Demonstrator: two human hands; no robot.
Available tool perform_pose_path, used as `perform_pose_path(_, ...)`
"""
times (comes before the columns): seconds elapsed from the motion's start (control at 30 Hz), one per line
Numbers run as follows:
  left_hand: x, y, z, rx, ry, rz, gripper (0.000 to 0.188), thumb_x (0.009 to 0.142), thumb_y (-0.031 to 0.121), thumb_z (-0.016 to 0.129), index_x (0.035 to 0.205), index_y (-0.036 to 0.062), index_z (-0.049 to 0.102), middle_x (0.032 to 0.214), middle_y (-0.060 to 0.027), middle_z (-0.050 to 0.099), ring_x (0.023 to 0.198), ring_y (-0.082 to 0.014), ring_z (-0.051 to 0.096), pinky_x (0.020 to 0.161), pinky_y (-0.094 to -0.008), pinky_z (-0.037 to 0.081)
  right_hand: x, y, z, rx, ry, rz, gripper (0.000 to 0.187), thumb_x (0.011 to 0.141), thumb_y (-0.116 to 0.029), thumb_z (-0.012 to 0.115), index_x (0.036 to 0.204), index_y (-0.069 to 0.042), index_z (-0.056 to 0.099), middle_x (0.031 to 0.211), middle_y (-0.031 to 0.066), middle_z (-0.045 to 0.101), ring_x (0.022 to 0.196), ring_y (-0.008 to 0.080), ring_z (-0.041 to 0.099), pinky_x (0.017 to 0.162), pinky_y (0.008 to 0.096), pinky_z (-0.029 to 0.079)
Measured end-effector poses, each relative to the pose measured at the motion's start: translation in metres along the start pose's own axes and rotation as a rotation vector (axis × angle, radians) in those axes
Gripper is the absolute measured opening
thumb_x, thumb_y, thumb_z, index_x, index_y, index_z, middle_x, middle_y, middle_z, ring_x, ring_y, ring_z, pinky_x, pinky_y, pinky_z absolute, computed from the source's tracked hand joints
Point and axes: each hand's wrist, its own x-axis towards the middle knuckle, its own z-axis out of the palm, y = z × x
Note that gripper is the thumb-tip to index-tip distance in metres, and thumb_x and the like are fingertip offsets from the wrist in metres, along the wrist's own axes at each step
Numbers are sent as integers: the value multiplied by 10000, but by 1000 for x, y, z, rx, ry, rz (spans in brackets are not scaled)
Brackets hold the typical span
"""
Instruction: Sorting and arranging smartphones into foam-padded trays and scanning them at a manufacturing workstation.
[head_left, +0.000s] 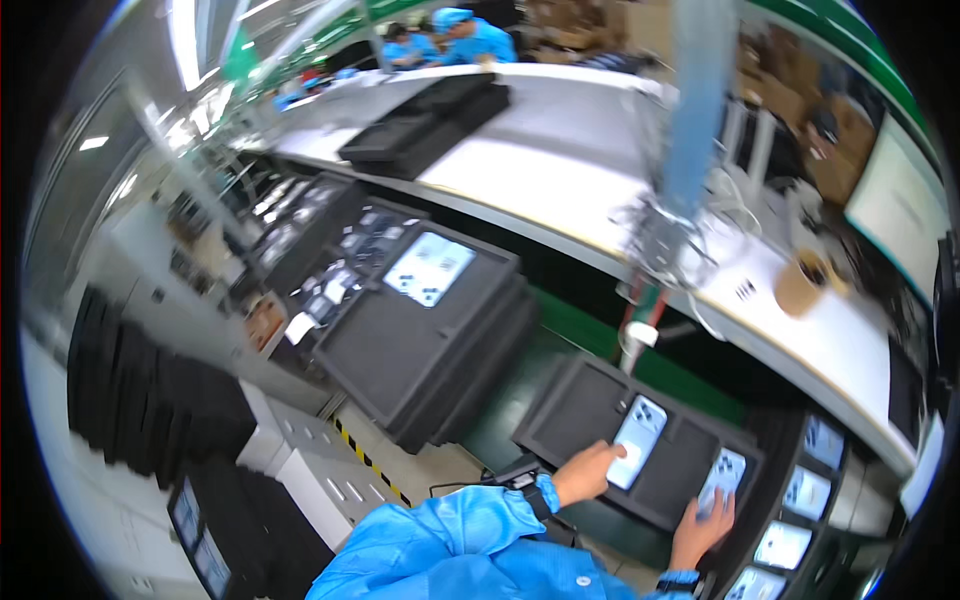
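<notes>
Two light-blue smartphones lie backs up over a black tray in front of me. The left smartphone [640,428] is in my left hand [588,473], whose thumb presses on its lower end while the other fingers are curled at its edge. My right hand [702,530] holds the lower part of the right smartphone [727,470], fingers across it. Beneath them, the black tray [580,415] has shallow recesses and sits tilted in view. Dark camera lenses show at the top of each phone.
A stack of black trays [375,365] with a pale phone-patterned sheet [430,268] stands at left. More phones [783,544] lie in a dark rack at right. Beyond are a white bench [560,130], a blue post [695,110], a tape roll [803,283] and a monitor [900,205].
</notes>
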Motion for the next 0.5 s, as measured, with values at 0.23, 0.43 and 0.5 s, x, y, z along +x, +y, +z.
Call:
perform_pose_path(0.23, -30, 38, -32, 338, 112, 216, 309, 793, 76, 631, 1095, 38, 690, 1329, -210, 483, 1079, -338, 561, 867, -415, 520, 23, -136, 4, 395, -197, -237, 296, 815, -7, 610, 1111, -12, 617, 1263, 187, 521, 1209, 346, 489, 1038, 423, 386)
perform_pose_path(0.43, -88, -5, -168, 30, 213, 201, 186, 842, 121, 623, 1002, 49, 685, 1067, -107, 652, 1008, -317, 612, 883, -399, 504, 44, -280, 40, 662, -439, -394, 193, 827, -10, 630, 1015, 11, 667, 936, 136, 674, 905, 263, 652, 845, 350, 499)
perform_pose_path(0.5, -102, -39, -226, 38, 401, 174, 175, 828, 121, 619, 971, 47, 685, 1018, -119, 661, 978, -325, 617, 869, -417, 502, 44, -336, 60, 691, -568, -507, 190, 833, -22, 626, 1016, -10, 675, 954, 136, 681, 904, 273, 659, 832, 349, 509)
